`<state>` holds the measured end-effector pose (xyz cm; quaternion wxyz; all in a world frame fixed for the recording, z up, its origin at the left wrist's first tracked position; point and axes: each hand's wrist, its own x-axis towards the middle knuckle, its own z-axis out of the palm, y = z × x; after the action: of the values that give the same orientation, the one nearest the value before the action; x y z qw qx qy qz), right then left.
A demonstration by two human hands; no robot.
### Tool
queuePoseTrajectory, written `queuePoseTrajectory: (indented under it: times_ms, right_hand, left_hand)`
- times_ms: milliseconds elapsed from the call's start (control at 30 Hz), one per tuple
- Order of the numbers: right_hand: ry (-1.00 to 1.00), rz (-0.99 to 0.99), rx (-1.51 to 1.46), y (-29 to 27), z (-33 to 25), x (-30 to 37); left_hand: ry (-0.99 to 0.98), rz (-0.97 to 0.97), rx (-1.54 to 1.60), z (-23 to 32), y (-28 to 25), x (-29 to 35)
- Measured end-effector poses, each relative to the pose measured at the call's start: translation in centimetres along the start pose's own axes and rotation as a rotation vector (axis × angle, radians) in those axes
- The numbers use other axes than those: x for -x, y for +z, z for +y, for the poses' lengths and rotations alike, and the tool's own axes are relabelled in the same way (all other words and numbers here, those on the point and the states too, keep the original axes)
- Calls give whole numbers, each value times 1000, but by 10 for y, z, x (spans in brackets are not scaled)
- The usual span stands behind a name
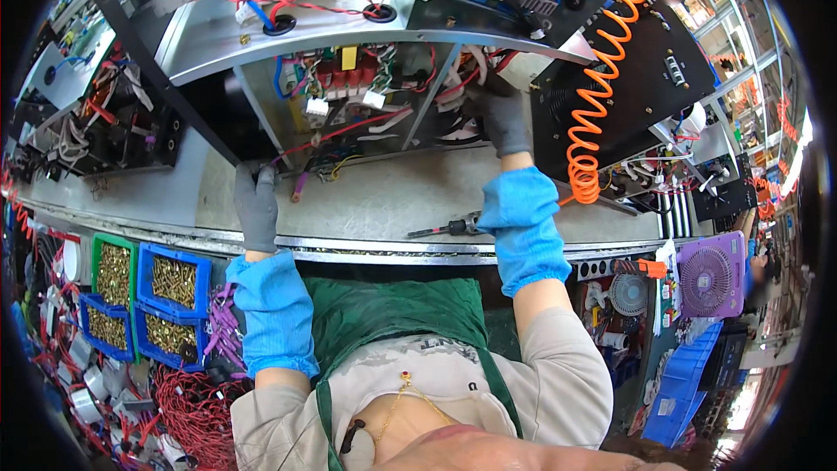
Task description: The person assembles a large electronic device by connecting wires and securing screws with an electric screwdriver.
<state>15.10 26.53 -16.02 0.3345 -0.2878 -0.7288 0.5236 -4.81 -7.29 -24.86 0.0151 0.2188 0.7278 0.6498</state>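
A metal equipment chassis [349, 42] stands on the bench in front of me, with its wiring compartment facing my side. My left hand [256, 209], in a grey glove, is at the chassis's lower left corner by the black frame bar [161, 78]. Its fingers are closed at the end of a red wire [349, 128]; what they grip is not clear. My right hand [504, 118], in a darker grey glove, reaches into the right compartment beside white wires [471, 70]. Its fingers are bent, partly shadowed and blurred, hiding what they hold. A power screwdriver [453, 227] lies below the right hand.
An orange coiled hose [602, 78] hangs right of my right hand, before a black panel [628, 78]. Blue bins [202, 283] and a green bin [98, 240] of brass fasteners stand lower left, near red wire bundles [196, 410]. A purple fan [711, 275] stands right.
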Motion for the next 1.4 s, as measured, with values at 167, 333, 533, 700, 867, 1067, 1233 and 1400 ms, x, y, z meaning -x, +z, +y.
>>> queuePoseTrajectory:
  times_ms: [167, 333, 533, 700, 867, 1067, 1233, 1400]
  right_hand:
    - [9, -2, -95, -1, -6, 29]
    - [44, 102, -201, 10, 5, 28]
    - [-76, 169, -135, 18, -12, 59]
    - [155, 10, 109, 4, 29, 86]
    - [48, -190, 539, 6, 45, 113]
    - [-111, -404, 922, -3, 52, 146]
    - [-173, -322, 733, 10, 46, 139]
    - [-369, -207, 537, 74, -23, 110]
  left_hand:
    - [35, 11, -90, -2, -1, 4]
    - [-1, 22, -191, 11, 2, 13]
    - [233, 132, -225, 21, -17, 17]
    - [402, 36, -400, 86, -29, 21]
    - [417, -351, -858, 63, -5, 1]
    - [425, -178, -692, 36, 19, -12]
    - [242, 2, -483, 38, 15, -7]
    - [135, 13, -391, 40, 11, 11]
